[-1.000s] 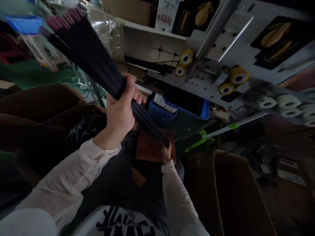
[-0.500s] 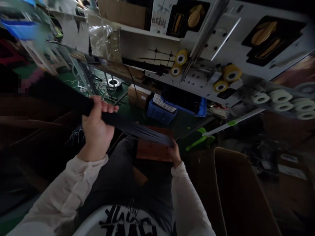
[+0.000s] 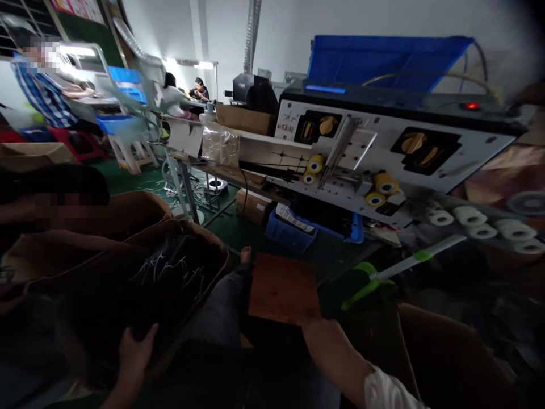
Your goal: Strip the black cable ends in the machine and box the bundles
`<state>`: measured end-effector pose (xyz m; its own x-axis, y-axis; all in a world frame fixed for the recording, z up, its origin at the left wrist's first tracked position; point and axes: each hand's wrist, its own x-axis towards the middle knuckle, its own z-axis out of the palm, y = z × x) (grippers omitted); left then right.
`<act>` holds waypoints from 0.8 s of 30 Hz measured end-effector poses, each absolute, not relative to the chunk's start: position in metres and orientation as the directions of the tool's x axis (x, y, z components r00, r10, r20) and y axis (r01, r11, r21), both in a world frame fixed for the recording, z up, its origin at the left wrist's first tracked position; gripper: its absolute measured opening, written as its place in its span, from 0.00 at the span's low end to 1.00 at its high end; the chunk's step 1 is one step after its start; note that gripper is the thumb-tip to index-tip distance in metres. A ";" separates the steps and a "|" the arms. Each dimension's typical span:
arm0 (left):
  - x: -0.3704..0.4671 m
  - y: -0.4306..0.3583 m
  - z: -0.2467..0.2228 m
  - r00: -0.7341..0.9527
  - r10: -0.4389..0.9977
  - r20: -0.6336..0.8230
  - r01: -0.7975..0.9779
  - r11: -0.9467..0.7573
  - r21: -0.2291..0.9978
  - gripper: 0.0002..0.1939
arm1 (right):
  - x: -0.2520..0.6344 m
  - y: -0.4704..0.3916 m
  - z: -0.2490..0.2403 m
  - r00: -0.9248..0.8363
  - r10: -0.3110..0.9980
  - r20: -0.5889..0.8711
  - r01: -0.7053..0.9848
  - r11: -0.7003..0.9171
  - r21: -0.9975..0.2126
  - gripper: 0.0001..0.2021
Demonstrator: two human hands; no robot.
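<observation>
At the lower left, my left hand point(image 3: 138, 352) is over a cardboard box point(image 3: 215, 234) of dark material point(image 3: 170, 258) with thin white strands. Its thumb stands apart from the fingers, and I see nothing held between them, though the area is very dark. My right hand point(image 3: 326, 341) is at the front right corner of a reddish-brown wooden board or stool top point(image 3: 283, 287). The fingers of that hand are hidden, so what they hold, if anything, does not show.
Another person's forearm point(image 3: 97, 240) reaches over the box from the left. A machine with yellow rollers point(image 3: 315, 163) stands ahead, with blue bins point(image 3: 289, 233) below. On the right are a green-footed stand point(image 3: 370, 278), white rolls point(image 3: 470, 216) and a big carton point(image 3: 451, 341).
The long dark strip stretched between my hands is no longer seen there. My left hand has moved down and opened; my right hand has moved lower. The view has tilted up, showing people at the back.
</observation>
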<state>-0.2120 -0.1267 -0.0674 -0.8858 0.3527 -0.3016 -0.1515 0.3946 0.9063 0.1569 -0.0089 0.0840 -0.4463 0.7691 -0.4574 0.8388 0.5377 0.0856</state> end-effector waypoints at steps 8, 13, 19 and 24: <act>-0.024 -0.042 0.032 0.346 0.938 0.036 0.286 -0.142 0.948 0.37 | 0.116 0.003 0.115 -0.432 0.757 -0.490 0.774 0.591 0.229 0.14; 0.024 -0.034 0.025 0.243 0.970 -0.022 0.475 -0.100 0.874 0.14 | 0.107 0.005 0.117 -0.484 0.721 -0.495 0.719 0.651 0.244 0.13; 0.010 -0.020 0.014 0.152 0.988 -0.005 0.284 -0.038 0.958 0.10 | 0.116 0.023 0.151 -0.628 0.702 -0.335 0.726 0.684 0.072 0.14; -0.029 -0.006 0.044 0.287 0.947 -0.148 -0.123 0.189 0.974 0.17 | 0.142 0.062 0.151 -0.668 0.744 0.003 0.570 0.514 -0.641 0.48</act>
<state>-0.0290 -0.0060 0.0439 0.2866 0.9466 -0.1475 -0.1227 0.1890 0.9743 0.1425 0.0621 0.1515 -0.6681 0.7440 0.0030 0.5696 0.5140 -0.6414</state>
